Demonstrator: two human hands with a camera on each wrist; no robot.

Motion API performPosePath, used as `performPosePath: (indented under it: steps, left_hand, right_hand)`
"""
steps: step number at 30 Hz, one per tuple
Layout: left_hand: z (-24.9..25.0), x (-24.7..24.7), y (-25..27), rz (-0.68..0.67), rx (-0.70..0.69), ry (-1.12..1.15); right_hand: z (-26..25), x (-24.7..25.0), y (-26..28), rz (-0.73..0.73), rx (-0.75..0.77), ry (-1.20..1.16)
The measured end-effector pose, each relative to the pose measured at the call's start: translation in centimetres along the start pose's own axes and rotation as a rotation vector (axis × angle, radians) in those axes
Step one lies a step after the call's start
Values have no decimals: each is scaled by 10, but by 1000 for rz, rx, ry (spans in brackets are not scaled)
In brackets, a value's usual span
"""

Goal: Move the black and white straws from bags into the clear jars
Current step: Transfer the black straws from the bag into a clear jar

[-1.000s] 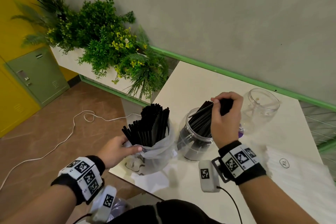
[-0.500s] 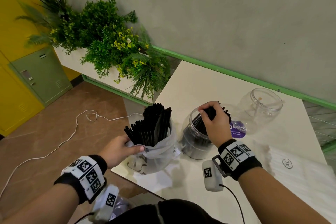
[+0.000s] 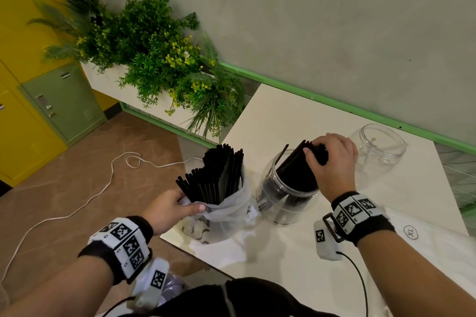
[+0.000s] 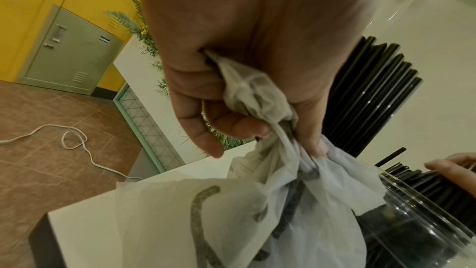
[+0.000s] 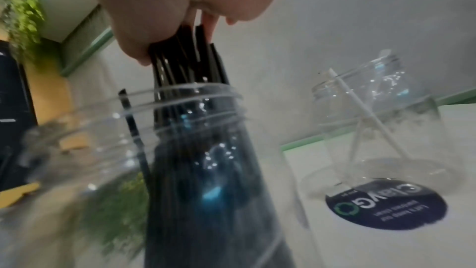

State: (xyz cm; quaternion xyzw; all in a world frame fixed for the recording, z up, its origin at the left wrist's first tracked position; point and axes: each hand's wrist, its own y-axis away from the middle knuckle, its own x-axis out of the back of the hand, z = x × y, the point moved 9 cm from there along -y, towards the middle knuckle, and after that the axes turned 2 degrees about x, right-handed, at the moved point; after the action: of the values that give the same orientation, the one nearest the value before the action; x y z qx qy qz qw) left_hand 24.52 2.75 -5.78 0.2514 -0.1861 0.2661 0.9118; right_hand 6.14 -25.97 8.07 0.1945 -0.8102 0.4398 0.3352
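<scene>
With the right hand point(image 3: 332, 162) gripping the black straw bundle point(image 3: 296, 172), seat its lower ends fully inside the clear jar point(image 3: 286, 203) beneath before releasing, while the left hand point(image 3: 170, 210) pinches the plastic bag point(image 3: 226, 216) steady.

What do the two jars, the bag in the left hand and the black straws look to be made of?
Both jars: clear, glossy, probably plastic, with moulded screw threads at the neck.
Bag: thin, translucent, matte grey-white film that crumples softly where the left hand grips it, likely plastic, possibly compostable.
Black straws: smooth, shiny black, straight; probably plastic, though that stays open.
</scene>
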Motion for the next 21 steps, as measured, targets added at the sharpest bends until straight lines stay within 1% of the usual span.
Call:
performPosePath:
  steps: [2,3,5,7,9,12,14,16,19,21]
  left_hand:
    - [-1,0,0,-9,-1,7]
    - [0,0,0,-11,-5,7]
    - [2,0,1,-11,-12,9]
    - [5,-1,2,-14,-20,15]
    - [7,-2,2,-15,-29,23]
    - [8,-2,1,-7,-31,22]
    - [10,-1,0,2,-34,16]
    - [10,-1,0,14,-40,15]
    - [11,-1,-1,28,-41,6]
    - [10,-1,-1,22,-44,4]
  right_hand:
    - [6,-9,3,-52,51,4]
    - [10,-13,4,-85,54,-13]
    - [18,-15,5,-111,-3,-83]
    - [21,-6,5,-40,-47,-172]
    - [19,6,8,38,-36,-207]
    - [11,11,17,46,10,-177]
    - [6,7,24,-15,26,-133]
    - [4,-3,29,-115,28,-56]
    - [6,-21,31,-254,-18,41]
    - [2,-29,25,-288,-49,67]
